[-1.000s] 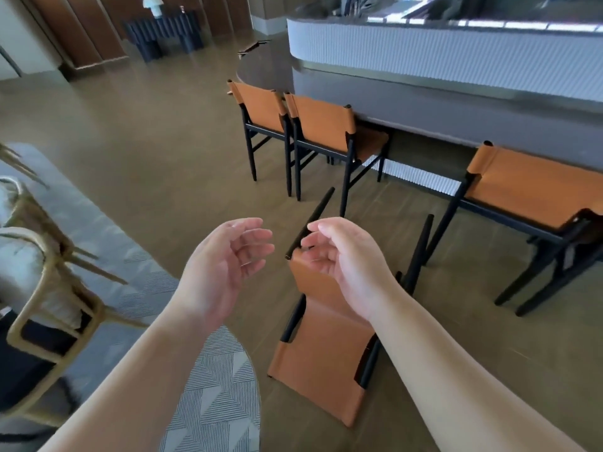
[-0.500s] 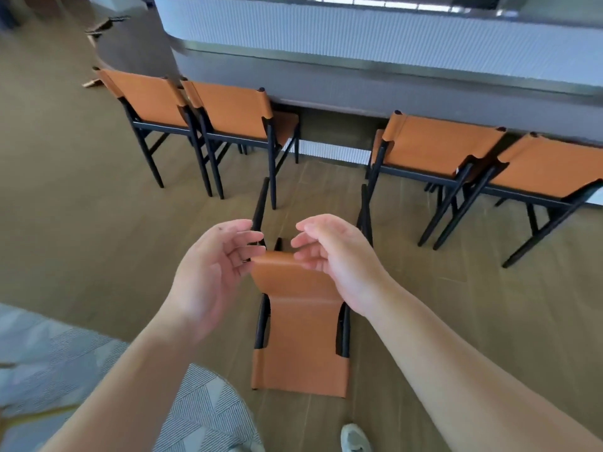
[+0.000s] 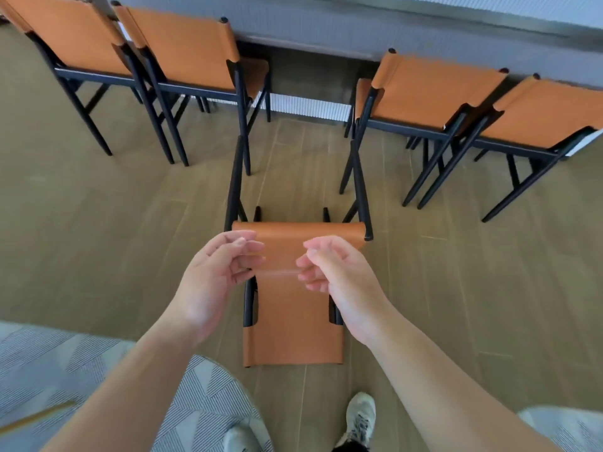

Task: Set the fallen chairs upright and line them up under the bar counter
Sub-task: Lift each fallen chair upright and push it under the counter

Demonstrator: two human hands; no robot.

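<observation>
Both hands, left (image 3: 217, 278) and right (image 3: 336, 277), are hovering loosely curled and empty above the fallen chair (image 3: 293, 308), its length pointing toward the counter (image 3: 391, 31).

No words, numbers, labels or signs can be read anywhere in the view.

Fallen chair (image 3: 293, 308) in smooth tan leather, matt black frame, matt wood-plank floor (image 3: 98, 223), woven grey rug (image 3: 65, 370)
</observation>
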